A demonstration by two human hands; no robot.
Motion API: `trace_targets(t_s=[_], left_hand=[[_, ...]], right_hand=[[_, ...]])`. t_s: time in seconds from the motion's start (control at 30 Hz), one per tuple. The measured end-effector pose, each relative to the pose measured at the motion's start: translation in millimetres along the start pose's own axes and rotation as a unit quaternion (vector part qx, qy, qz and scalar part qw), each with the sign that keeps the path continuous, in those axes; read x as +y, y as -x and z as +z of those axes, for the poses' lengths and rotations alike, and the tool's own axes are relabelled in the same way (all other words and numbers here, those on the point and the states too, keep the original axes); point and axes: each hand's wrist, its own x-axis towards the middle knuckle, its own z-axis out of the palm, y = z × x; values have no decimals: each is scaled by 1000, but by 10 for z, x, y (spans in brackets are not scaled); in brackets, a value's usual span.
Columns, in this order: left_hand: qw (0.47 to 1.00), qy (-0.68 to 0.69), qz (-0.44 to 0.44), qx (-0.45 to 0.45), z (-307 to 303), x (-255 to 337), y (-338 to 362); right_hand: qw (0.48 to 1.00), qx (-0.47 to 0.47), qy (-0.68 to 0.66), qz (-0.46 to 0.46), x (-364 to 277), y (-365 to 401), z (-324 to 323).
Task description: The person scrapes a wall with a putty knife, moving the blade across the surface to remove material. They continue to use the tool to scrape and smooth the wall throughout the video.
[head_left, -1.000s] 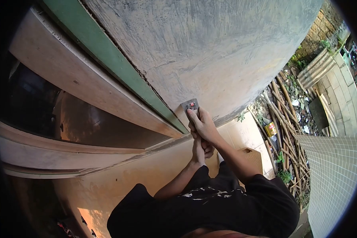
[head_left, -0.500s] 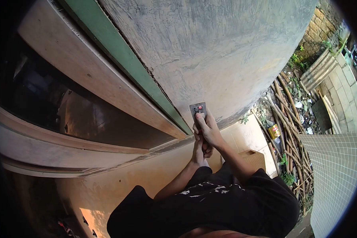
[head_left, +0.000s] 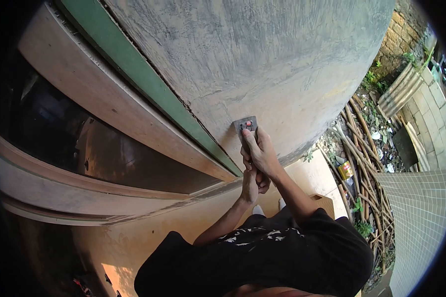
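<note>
Your right hand point(head_left: 260, 154) and left hand point(head_left: 252, 184) (lower, toward six o'clock) are closed around the gray-headed tool point(head_left: 241, 123).

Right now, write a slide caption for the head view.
Right hand above left hand, a grey tool held up to a streaked wall beside a green strip.

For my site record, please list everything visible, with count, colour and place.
Tool: one, grey with red part, at the wall
Wall: one, grey-white, upper middle
Strip: one, green, beside the wall
Glass: one pane, dark, left
Sticks: many, brown, right
Container: one, yellow-red, among sticks
Box: one, tan, on floor
Sheet: one, pale gridded, right edge
Floor: one, tan, below
Shirt: one, black, bottom
Right hand: one, holding the tool
Left hand: one, below the right
</note>
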Motion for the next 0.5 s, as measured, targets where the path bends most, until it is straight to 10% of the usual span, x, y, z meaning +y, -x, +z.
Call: trace_targets(t_s=[0.5], left_hand=[[994,31,-22,103,431,348,-106]], right_hand=[[995,55,79,22,-286,-110,40]])
